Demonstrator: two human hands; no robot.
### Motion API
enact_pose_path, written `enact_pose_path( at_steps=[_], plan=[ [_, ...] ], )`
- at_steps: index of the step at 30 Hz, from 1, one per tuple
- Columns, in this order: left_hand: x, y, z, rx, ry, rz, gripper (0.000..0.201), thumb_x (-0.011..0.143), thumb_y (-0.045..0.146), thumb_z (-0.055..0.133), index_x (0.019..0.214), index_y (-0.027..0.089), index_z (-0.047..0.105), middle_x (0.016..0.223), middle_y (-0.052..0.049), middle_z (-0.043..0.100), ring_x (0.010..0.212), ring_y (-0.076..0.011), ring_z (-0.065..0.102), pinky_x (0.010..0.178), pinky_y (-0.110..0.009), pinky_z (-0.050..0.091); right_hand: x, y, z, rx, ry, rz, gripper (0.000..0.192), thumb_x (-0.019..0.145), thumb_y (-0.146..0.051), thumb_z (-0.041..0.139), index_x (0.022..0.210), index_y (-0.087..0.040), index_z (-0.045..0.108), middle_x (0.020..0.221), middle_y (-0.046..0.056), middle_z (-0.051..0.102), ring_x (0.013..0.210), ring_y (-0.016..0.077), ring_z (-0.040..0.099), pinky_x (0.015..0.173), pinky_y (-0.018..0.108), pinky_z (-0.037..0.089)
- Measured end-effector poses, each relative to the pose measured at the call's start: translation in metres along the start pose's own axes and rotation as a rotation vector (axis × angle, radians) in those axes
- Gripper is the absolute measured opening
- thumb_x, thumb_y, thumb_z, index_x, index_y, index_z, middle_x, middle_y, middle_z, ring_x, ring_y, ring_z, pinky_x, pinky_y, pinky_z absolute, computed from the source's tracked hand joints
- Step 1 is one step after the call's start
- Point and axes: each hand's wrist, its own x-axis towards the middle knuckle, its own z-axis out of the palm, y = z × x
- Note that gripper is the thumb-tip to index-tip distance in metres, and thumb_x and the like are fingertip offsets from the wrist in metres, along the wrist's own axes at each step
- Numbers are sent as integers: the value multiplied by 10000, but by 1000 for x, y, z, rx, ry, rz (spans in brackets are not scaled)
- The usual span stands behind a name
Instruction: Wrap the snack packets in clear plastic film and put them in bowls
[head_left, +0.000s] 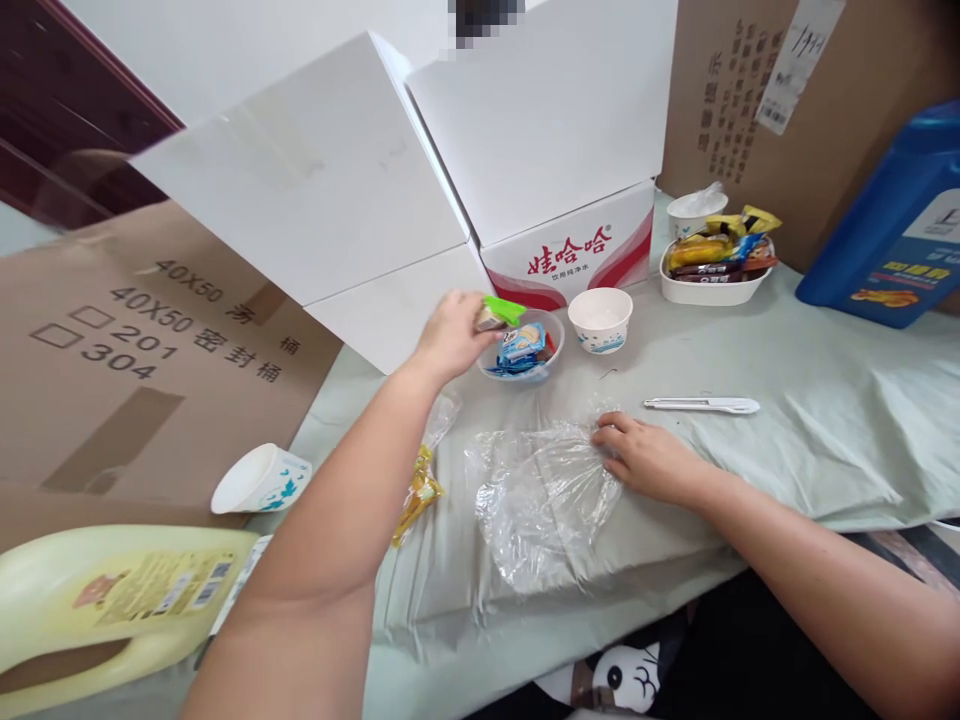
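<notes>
My left hand (456, 338) is closed around a small snack packet (504, 311) with a bright green wrapper end. It hovers over the left rim of a clear plastic bowl (556, 348), where blue snack packets (521, 345) and a bit of red packaging lie. On the cloth in front of me, my right hand (652, 458) has its fingers curled on the edge of a crumpled clear plastic bag (536, 500). A white paper cup (601, 318) stands upright just right of the bowl. Partly behind my left forearm lies a yellow-wrapped snack (420, 495).
White cartons (570, 245) stand behind the bowl. A white tub (712, 290) of wrapped snacks sits back right near a blue bottle (892, 230). A white utility knife (701, 405) lies on the cloth. At left are a tipped paper cup (262, 480) and a yellow jug (112, 610).
</notes>
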Motion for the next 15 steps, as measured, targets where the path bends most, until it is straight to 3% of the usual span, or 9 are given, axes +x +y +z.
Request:
enact_pose_path(
  at_steps=[4, 7, 9, 12, 13, 15],
  plan=[
    [16, 19, 50, 136, -297, 77, 380, 869, 406, 608, 1171, 177, 578, 1145, -117, 551, 1117, -302, 522, 946, -417, 415, -1, 1, 1, 16, 11, -5, 327, 894, -212, 533, 1211, -204, 611, 1362, 116, 530, 1159, 241, 596, 983, 346, 468],
    [10, 25, 75, 103, -249, 25, 463, 951, 464, 456, 1301, 165, 503, 1257, -162, 538, 1191, -335, 480, 984, -490, 377, -1, 1, 1, 27, 11, -7, 331, 892, -210, 539, 1215, -207, 610, 1367, 113, 529, 1173, 243, 589, 996, 347, 459],
    [-1, 28, 76, 56, -72, 3, 489, 942, 471, 473, 1326, 168, 489, 1300, -165, 522, 1218, -335, 455, 1020, -494, 346, -1, 1, 0, 27, 3, -7, 335, 893, -209, 541, 1221, -208, 610, 1372, 115, 526, 1173, 244, 590, 997, 344, 457],
    [-31, 44, 63, -48, 182, 21, 402, 933, 394, 498, 1245, 146, 548, 1248, -154, 548, 1196, -304, 468, 1034, -446, 357, -1, -1, -3, 16, -16, -9, 339, 901, -227, 545, 1233, -194, 603, 1379, 124, 518, 1165, 250, 595, 983, 347, 465],
    [-45, 52, 58, -101, 178, 49, 346, 938, 365, 482, 1186, 143, 576, 1181, -140, 578, 1149, -284, 502, 1006, -420, 390, -1, -2, -4, 10, -19, -12, 341, 903, -237, 550, 1235, -182, 602, 1380, 130, 516, 1164, 257, 595, 977, 351, 469],
    [-79, 68, 56, -197, -73, 148, 256, 957, 337, 440, 1023, 180, 631, 992, -78, 629, 956, -224, 586, 883, -350, 467, -2, -6, -7, -5, -21, -19, 343, 901, -257, 564, 1227, -159, 607, 1374, 145, 519, 1164, 269, 595, 964, 354, 475]
  ],
)
